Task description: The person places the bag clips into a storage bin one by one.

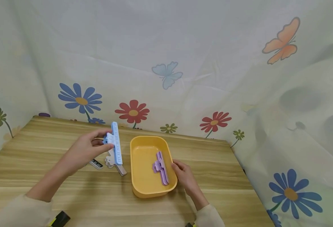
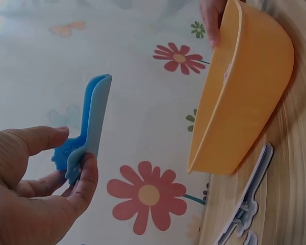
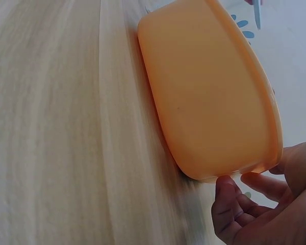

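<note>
My left hand (image 1: 82,151) pinches a light blue bag clip (image 1: 116,148) by its handles, above the table and left of the yellow bin. In the left wrist view, the blue clip (image 2: 96,112) stands upright between thumb and fingers. My right hand (image 1: 187,177) grips the right side of the yellow plastic bin (image 1: 140,164), thumb over the rim, fingers against the outer wall. Inside the bin lies a purple bag clip (image 1: 162,168). Below the blue clip, a grey-white clip (image 1: 121,170) rests on the table, partly hidden.
Beside the grey-white clip lies another with a black-and-white keyboard pattern (image 1: 97,164), partly behind the left hand. The wooden table (image 1: 104,201) meets a flower-printed cloth (image 1: 183,104) at its back and right edges.
</note>
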A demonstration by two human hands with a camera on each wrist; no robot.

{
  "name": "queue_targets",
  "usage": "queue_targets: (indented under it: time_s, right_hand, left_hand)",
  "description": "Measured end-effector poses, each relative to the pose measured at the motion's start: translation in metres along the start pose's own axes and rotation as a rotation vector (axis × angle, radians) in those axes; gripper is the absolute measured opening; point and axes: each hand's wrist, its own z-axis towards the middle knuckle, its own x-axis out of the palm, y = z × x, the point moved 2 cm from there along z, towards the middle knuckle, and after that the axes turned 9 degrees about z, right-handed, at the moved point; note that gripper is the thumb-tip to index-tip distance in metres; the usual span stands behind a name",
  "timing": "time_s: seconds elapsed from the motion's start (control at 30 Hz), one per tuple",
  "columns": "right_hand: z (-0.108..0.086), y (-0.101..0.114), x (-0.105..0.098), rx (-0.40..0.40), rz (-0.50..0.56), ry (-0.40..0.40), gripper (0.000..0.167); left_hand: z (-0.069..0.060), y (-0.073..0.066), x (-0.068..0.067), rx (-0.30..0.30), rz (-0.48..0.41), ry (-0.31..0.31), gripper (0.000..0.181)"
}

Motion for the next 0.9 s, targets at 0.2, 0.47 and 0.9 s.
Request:
queue_targets:
  time_s: [0.2, 0.47, 0.9]
  right_hand:
    - [0.011, -0.027, -0.005, 0.007, 0.002, 0.001, 0.039]
    - [0.01, -0.03, -0.007, 0.002, 0.012, 0.002, 0.041]
    - [0.01, -0.029, -0.007, 0.002, 0.007, 0.001, 0.041]
  left_hand:
    - [0.002, -0.005, 0.014, 0.014, -0.04, 0.027, 0.066]
    - [0.007, -0.01, 0.037, -0.004, -0.072, 0.07, 0.064]
    - [0.024, -0.014, 0.071, -0.039, -0.105, 0.118, 0.058]
